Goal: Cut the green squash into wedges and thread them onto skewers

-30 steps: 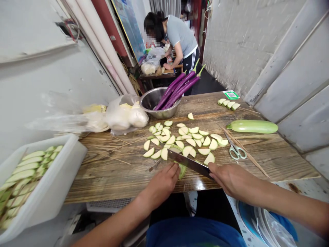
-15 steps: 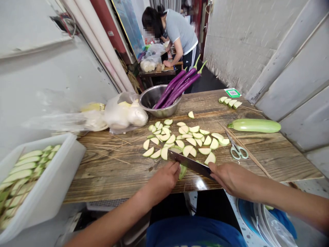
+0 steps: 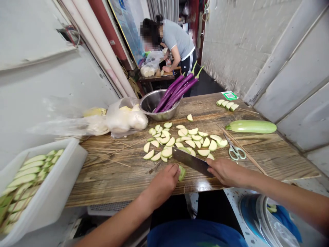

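My right hand grips the handle of a cleaver, whose blade lies across the wooden table just behind a short green squash piece. My left hand is closed on that squash piece near the table's front edge. Several pale green half-moon slices lie spread beyond the blade. A whole green squash rests at the right.
A steel bowl holds long purple eggplants. Scissors and bamboo skewers lie right of the slices. A white tub of skewered slices stands at left, a plastic bag behind. A person in grey works at a far table.
The cleaver has shifted a little forward and its blade pushed slices away. The left hand stays on the squash piece, which looks shorter.
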Demonstrator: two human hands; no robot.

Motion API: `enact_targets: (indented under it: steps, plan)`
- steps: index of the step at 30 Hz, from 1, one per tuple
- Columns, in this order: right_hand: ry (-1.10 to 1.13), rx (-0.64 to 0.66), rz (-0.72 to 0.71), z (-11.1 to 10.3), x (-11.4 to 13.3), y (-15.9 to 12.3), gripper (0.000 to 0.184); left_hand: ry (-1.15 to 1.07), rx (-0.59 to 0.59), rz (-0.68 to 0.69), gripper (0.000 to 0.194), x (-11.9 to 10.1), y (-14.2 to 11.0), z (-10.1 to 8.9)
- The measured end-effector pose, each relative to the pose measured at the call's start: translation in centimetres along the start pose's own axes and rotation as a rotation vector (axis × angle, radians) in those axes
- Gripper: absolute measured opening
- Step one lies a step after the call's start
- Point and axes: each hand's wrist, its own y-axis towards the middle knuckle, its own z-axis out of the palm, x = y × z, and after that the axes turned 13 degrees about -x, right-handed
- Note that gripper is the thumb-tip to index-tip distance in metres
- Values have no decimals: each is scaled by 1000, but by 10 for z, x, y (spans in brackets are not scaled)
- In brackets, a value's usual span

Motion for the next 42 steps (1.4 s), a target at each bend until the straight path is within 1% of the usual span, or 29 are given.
enact_targets:
  steps: [3, 8, 12, 17, 22, 24, 27, 32, 37, 42]
  plan:
    - [-5, -30, 23, -6, 1, -6, 15, -14, -12, -14, 30, -1, -2, 1]
    - [-38, 6, -7, -20, 15, -16, 18, -34, -36, -31, 29, -1, 1, 1]
    - [-62, -4, -22, -21, 16, -18, 16, -42, -34, -39, 28, -3, 4, 0]
    - [-53, 16, -28, -22, 14, -15, 16, -14, 0, -48, 30, -4, 2, -1]
    - [-65, 50, -22, -27, 14, -12, 18, -14, -32, -36, 29, -4, 1, 1]
    - [-63, 46, -31, -25, 13, -12, 18, -16, -35, -38, 30, -4, 1, 1]
    - [-63, 36, -56, -16, 10, -11, 16, -27, -19, -48, 30, -4, 3, 0]
    - [-60, 71, -67, -1, 6, -5, 16, -37, -8, -37, 31, -4, 4, -1]
    - [-33, 59, -63, -3, -1, -1, 18, 16, -20, -9, 29, -4, 0, 1]
    - [-19, 10, -41, -10, -2, -6, 17, 35, -100, 5, 29, -5, -3, 3]
